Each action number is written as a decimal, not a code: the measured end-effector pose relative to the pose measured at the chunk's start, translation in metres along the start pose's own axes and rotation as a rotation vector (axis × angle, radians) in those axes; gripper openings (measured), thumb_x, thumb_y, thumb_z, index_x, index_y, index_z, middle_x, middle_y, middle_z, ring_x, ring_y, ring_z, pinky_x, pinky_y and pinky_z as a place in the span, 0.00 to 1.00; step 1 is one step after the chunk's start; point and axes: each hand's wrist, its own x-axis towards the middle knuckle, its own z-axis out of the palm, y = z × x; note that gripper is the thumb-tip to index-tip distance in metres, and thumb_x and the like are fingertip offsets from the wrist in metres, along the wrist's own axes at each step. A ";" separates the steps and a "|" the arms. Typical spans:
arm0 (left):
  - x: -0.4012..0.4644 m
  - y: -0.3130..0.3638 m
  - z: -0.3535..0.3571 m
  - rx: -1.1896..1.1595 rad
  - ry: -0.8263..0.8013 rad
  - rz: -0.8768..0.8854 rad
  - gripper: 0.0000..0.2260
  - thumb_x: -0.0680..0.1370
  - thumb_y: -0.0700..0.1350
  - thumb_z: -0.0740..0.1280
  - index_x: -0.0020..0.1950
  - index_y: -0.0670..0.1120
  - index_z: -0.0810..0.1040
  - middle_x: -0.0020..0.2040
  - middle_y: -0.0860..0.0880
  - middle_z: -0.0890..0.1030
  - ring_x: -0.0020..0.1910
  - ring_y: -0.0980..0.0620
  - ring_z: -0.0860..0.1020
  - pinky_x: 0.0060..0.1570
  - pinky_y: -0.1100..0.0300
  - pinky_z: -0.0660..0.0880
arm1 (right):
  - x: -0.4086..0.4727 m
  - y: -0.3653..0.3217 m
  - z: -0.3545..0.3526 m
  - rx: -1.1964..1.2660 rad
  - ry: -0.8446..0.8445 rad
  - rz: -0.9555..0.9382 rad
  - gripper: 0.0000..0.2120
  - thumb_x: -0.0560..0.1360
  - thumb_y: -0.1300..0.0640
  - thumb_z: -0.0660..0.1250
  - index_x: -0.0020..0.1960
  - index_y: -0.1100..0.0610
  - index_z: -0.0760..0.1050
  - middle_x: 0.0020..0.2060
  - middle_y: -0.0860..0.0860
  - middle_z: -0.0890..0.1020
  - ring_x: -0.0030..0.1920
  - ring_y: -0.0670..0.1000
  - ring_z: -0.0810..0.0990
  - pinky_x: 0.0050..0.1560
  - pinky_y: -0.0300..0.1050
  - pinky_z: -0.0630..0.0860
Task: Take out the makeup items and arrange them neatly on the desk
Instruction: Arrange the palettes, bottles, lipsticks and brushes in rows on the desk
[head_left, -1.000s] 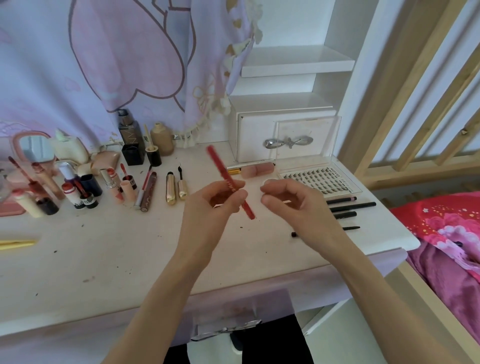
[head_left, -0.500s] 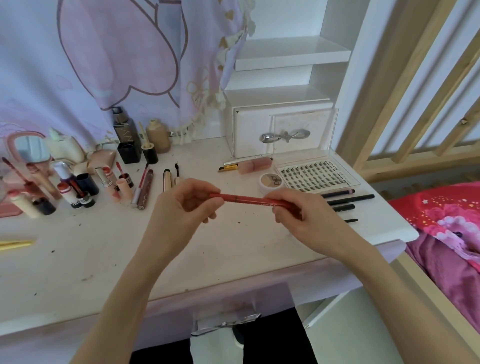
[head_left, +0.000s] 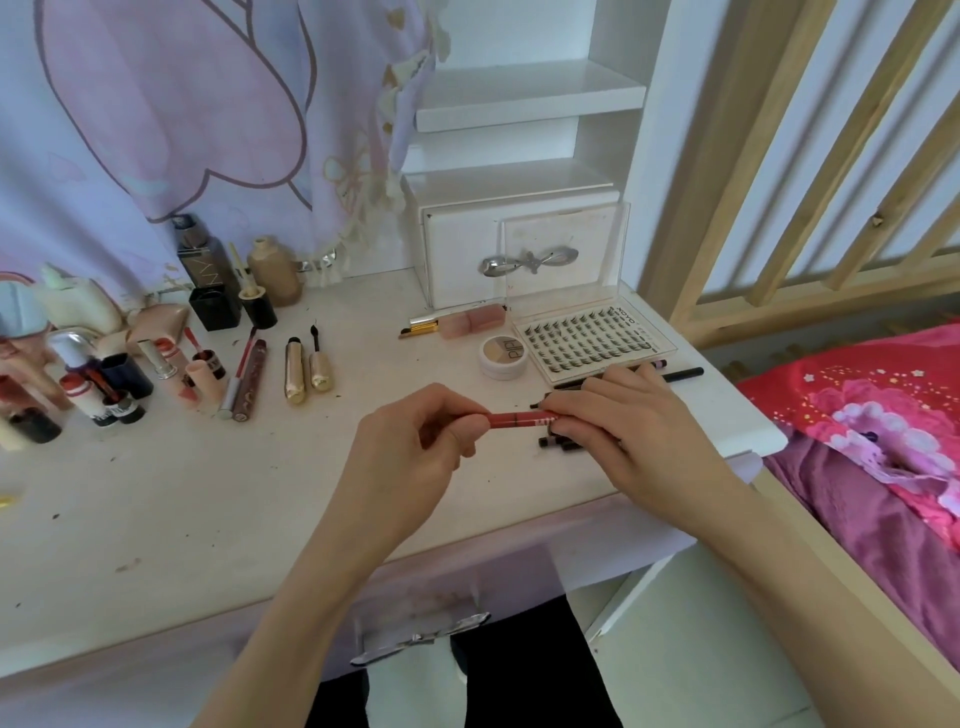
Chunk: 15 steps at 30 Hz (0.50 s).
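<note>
Both hands cover the red pencil's (head_left: 522, 419) ends; left hand (head_left: 410, 447) and right hand (head_left: 618, 415) pinch it level, lying left-right.

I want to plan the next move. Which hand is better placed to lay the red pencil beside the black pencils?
Probably the right hand: it grips the red pencil directly over the black pencils; the left hand is farther away.

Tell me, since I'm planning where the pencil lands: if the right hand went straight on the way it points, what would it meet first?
Probably the left hand, gripping the red pencil's other end; the right hand points leftward along it.
</note>
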 end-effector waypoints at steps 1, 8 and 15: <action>0.000 0.002 0.004 -0.002 -0.003 -0.004 0.10 0.74 0.41 0.67 0.38 0.56 0.78 0.29 0.57 0.78 0.29 0.60 0.73 0.32 0.68 0.69 | -0.001 0.002 -0.001 -0.012 0.008 -0.008 0.14 0.77 0.53 0.58 0.47 0.57 0.81 0.32 0.47 0.78 0.34 0.51 0.71 0.39 0.41 0.59; 0.005 -0.007 -0.013 -0.005 0.127 -0.055 0.09 0.76 0.41 0.65 0.39 0.53 0.78 0.27 0.58 0.77 0.26 0.62 0.72 0.29 0.73 0.67 | -0.028 0.037 -0.023 -0.014 0.107 0.089 0.16 0.77 0.51 0.58 0.50 0.59 0.81 0.35 0.48 0.80 0.37 0.45 0.65 0.39 0.42 0.59; 0.002 -0.004 0.033 -0.103 0.020 -0.071 0.09 0.74 0.41 0.68 0.41 0.57 0.79 0.37 0.58 0.82 0.37 0.62 0.77 0.39 0.74 0.70 | -0.037 0.038 -0.001 0.168 -0.030 0.167 0.07 0.73 0.62 0.67 0.49 0.62 0.81 0.42 0.55 0.76 0.42 0.56 0.75 0.46 0.49 0.72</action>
